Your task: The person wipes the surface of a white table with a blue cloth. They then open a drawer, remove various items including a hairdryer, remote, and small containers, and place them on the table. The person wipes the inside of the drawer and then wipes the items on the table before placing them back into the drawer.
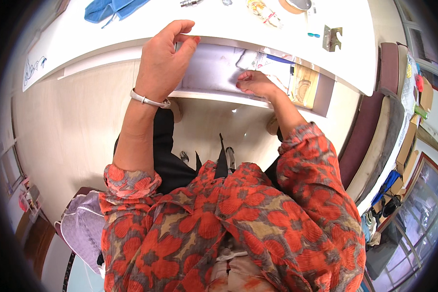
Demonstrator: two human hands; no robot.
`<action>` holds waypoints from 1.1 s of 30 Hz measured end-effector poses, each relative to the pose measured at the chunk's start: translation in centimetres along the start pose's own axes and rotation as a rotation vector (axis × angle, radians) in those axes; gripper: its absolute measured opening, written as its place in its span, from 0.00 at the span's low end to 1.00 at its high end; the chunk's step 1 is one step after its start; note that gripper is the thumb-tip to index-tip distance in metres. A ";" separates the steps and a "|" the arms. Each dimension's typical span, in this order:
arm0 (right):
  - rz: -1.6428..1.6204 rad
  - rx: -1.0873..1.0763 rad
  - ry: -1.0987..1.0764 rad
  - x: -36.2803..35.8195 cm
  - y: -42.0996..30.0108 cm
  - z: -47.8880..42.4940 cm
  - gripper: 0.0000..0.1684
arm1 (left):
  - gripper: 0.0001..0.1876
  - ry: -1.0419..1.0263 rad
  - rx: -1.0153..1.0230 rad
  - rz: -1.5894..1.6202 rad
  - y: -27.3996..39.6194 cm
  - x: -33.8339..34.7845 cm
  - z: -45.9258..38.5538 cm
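An open drawer slides out from under a white table. My left hand, with a bracelet on the wrist, is raised at the table's front edge by the drawer's left end; its fingers are curled and nothing shows between them. Over the middle of the drawer is my right hand, its fingers bent inward; whether they hold something small cannot be told. Papers and a yellowish packet lie in the drawer's right part.
On the table are a blue cloth, a metal fitting, a clear packet, a roll of tape, a small blue-green item and a metal bracket. A cushioned sofa stands at the right.
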State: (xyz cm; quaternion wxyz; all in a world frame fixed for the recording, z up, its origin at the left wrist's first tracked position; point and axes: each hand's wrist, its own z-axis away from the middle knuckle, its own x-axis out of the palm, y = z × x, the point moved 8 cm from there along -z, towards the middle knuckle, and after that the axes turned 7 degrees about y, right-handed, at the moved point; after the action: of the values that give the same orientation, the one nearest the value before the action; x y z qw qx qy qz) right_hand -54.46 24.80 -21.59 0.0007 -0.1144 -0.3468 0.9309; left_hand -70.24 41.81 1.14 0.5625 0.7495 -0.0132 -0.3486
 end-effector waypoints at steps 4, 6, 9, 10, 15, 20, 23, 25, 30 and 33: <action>-0.879 -0.140 -0.273 -0.5 -4.7 6.6 0.22 | 0.15 -0.026 -0.005 0.037 1.1 0.4 -0.3; -1.038 -0.241 -0.300 -1.4 -7.4 10.1 0.23 | 0.15 -0.012 0.012 0.044 1.7 0.7 -0.5; -1.194 -0.380 -0.328 -2.5 -9.3 13.0 0.22 | 0.14 -0.008 0.036 0.088 2.1 1.3 -0.7; -1.224 -0.403 -0.337 -2.9 -9.5 13.5 0.22 | 0.14 -0.007 0.024 0.114 2.1 1.6 -0.7; -1.214 -0.509 -0.107 -5.9 -10.5 15.2 0.21 | 0.16 -0.033 0.017 0.160 2.2 3.0 -0.1; -0.946 -0.488 0.506 -10.7 -11.0 14.2 0.19 | 0.16 -0.068 0.058 0.100 2.3 4.2 0.2; -0.621 -0.609 0.755 -12.4 -12.7 13.7 0.19 | 0.16 -0.104 0.055 0.070 2.6 4.4 0.3; -0.447 -0.574 0.844 -12.7 -13.3 12.8 0.18 | 0.17 -0.082 0.063 0.081 2.3 4.3 0.3; -0.131 -0.470 0.997 -13.1 -13.9 11.8 0.21 | 0.15 -0.100 0.032 0.060 1.8 4.2 0.0; -0.001 -0.510 1.090 -13.5 -13.5 11.5 0.23 | 0.16 -0.121 0.023 0.048 2.1 4.1 0.0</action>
State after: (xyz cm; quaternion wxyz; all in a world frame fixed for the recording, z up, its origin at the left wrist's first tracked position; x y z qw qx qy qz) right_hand -44.80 26.49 -1.55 0.1512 -0.5718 -0.5088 0.6256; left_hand -66.29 39.32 0.86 0.5602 0.7331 -0.0692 -0.3794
